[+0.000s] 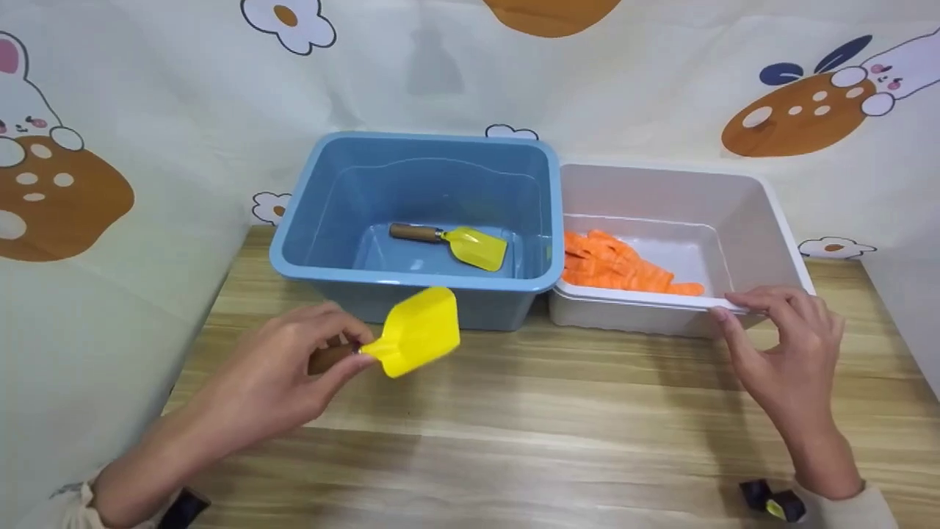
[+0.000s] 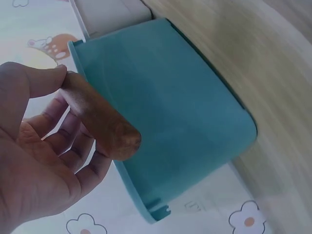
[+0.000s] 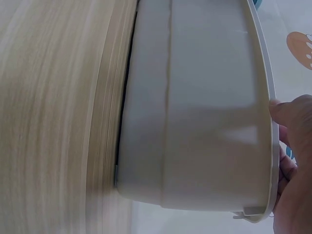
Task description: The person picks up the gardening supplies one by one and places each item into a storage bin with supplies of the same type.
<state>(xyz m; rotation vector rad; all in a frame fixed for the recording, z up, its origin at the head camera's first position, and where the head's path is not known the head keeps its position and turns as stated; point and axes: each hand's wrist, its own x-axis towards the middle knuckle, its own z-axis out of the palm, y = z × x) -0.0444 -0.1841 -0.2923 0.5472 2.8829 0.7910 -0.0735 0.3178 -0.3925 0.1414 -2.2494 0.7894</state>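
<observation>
My left hand (image 1: pixel 294 360) pinches a small yellow shovel (image 1: pixel 422 334) where its blade meets the brown wooden handle (image 2: pixel 100 114). The blade points right, in front of the blue bin (image 1: pixel 418 278). Inside that bin lies a second yellow shovel (image 1: pixel 477 248), its handle to the left. My right hand (image 1: pixel 789 345) grips the front rim of the white bin (image 1: pixel 653 312) near its right corner, thumb outside and fingers over the edge. Orange gloves (image 1: pixel 620 264) lie heaped in the left part of the white bin.
Both bins stand side by side at the back of a wood-grain table (image 1: pixel 558 419), the blue one taller. Behind them hangs a white cloth (image 1: pixel 646 81) printed with rabbits and flowers; more cloth flanks the table on both sides.
</observation>
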